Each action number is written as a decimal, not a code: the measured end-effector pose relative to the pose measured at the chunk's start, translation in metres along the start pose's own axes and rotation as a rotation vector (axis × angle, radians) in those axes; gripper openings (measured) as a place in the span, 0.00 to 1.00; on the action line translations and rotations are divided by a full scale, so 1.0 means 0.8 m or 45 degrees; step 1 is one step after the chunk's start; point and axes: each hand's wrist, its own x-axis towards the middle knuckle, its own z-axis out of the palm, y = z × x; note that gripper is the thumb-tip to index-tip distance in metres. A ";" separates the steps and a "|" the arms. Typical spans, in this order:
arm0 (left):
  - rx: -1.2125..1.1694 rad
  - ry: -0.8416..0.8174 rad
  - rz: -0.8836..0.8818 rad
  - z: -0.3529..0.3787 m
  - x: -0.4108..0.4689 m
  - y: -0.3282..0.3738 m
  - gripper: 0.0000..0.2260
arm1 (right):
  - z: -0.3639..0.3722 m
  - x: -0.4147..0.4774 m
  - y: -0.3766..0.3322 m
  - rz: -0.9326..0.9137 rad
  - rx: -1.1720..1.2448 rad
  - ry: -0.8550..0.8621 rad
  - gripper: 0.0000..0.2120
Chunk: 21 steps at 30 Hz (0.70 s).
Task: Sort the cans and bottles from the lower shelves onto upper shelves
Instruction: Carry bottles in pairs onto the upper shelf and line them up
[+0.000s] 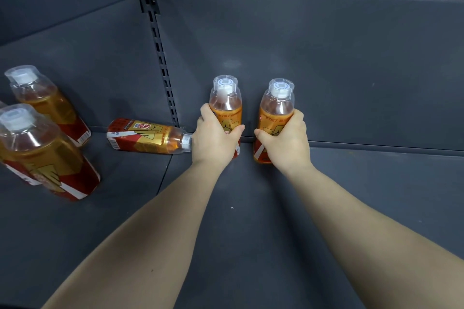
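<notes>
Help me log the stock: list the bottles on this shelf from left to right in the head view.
Near upright bottle → far upright bottle → bottle lying on its side → bottle in the left hand → bottle in the right hand.

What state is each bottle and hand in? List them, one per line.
Orange drink bottle in the left hand: upright, gripped, at the back panel.
Orange drink bottle in the right hand: upright, gripped, at the back panel.
Red-and-gold labelled bottle on its side: lying down, cap pointing right.
Two clear-capped bottles at far left: upright, untouched.
Left hand: closed round its bottle.
Right hand: closed round its bottle.
</notes>
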 end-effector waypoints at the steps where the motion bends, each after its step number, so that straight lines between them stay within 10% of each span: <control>1: 0.002 0.004 0.001 -0.001 0.001 -0.001 0.36 | 0.001 -0.001 -0.001 0.000 0.004 -0.005 0.35; 21: 0.035 -0.023 0.019 -0.002 0.005 -0.009 0.37 | 0.020 -0.004 -0.009 -0.029 -0.043 -0.004 0.36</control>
